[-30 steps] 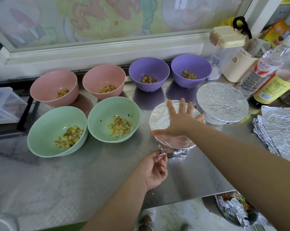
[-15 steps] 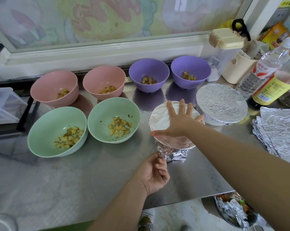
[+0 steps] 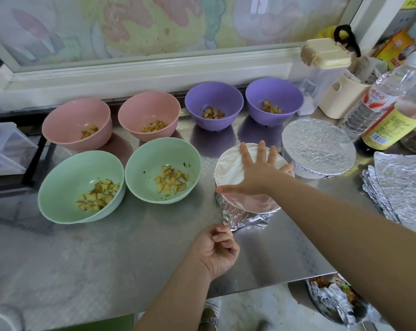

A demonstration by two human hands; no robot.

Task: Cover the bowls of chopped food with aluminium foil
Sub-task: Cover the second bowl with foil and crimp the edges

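On the steel counter (image 3: 106,247), from the head camera, the right hand (image 3: 257,170) is pressing flat, fingers spread, on the foil-topped bowl (image 3: 228,170), likely pinning the sheet taut. The left hand (image 3: 216,249) is hovering, fingers curled, by the crumpled foil skirt (image 3: 245,217); whether it is pinching foil I cannot tell. A finished covered bowl (image 3: 318,146) is sitting alongside, while the green bowl (image 3: 140,161) and five others are lying uncovered.

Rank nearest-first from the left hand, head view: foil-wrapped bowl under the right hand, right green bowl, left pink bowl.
1. Foil-wrapped bowl, just ahead of the left hand.
2. Right green bowl, ahead-left.
3. Left pink bowl, back left.
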